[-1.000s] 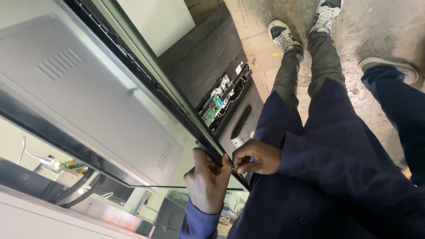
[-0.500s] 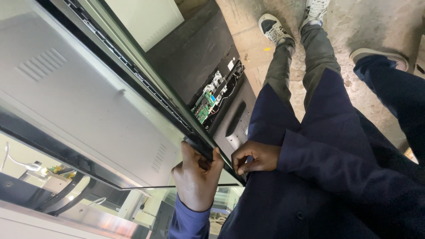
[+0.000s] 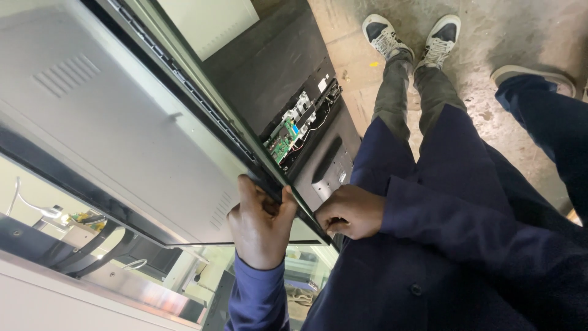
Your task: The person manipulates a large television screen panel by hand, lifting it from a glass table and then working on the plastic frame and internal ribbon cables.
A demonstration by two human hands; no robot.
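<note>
A large flat display panel (image 3: 110,129) with a grey metal back and a dark frame edge stands in front of me. My left hand (image 3: 260,224) grips the panel's lower corner, fingers wrapped over the dark edge strip (image 3: 202,116). My right hand (image 3: 350,211) is closed beside it at the same corner, pinching the edge; what is between its fingers is hidden. Behind the panel leans a black television back (image 3: 269,73) with an opened compartment showing a green circuit board (image 3: 283,142) and wires.
My legs and grey-white shoes (image 3: 409,38) stand on a stained concrete floor (image 3: 508,37). Another person's dark-blue trouser leg and shoe (image 3: 539,86) are at the right. A glass or mirror surface (image 3: 73,233) at lower left reflects cables and metal parts.
The view has shifted a little. My left hand has moved up along the panel's edge and closed more firmly on the corner; my right hand stays at the same spot.
</note>
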